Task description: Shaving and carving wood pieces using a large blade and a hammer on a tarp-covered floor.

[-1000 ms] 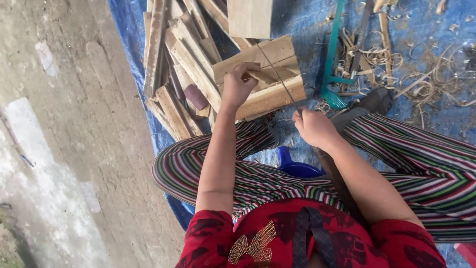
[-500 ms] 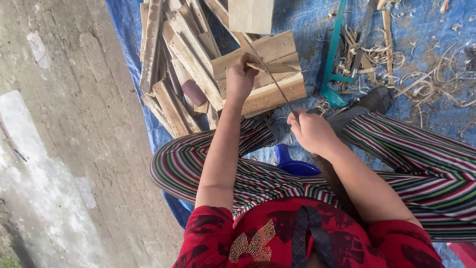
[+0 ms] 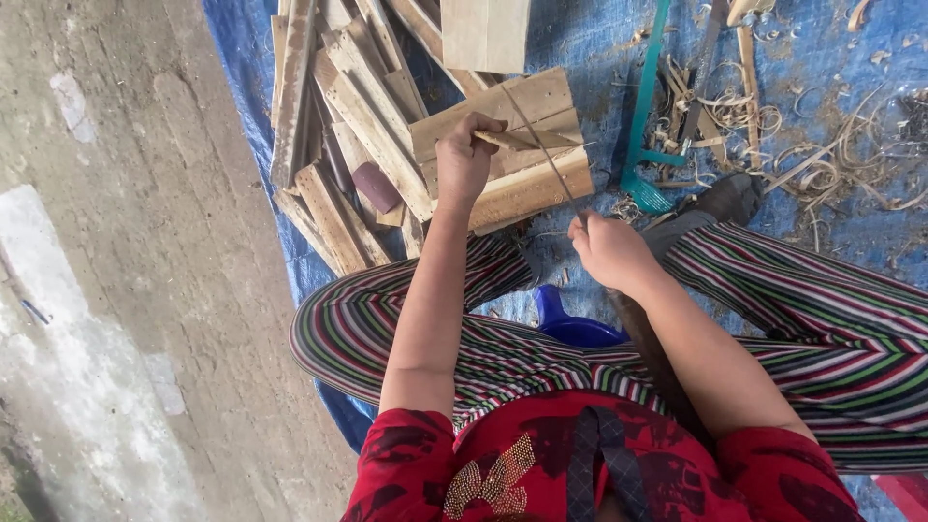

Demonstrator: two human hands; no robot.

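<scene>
The left hand [image 3: 464, 155] is closed in a fist around one end of a short bamboo stick [image 3: 517, 141], which is held out over the far pile of split wood. The right hand [image 3: 611, 253] is closed too, nearer the body, and a thin bamboo strip [image 3: 546, 155] is pinched in it; the strip runs up and to the left from this hand and crosses the stick just beside the left fist. Whether a blade is also gripped in the right hand cannot be told.

In the head view, the only one given, the work is seen from above a seated person in striped trousers on a blue tarp [image 3: 599, 39]. Flat wooden slats [image 3: 358, 106] are stacked to the far left, beside a bare concrete floor [image 3: 145, 242]. Curled shavings [image 3: 822, 164] are scattered at the far right, near a green-framed saw [image 3: 643, 126]. A blue plastic object [image 3: 570, 324] lies between the knees.

Judging by the shavings, a good deal of paring has already been done; the large stack of slats suggests much is left.
</scene>
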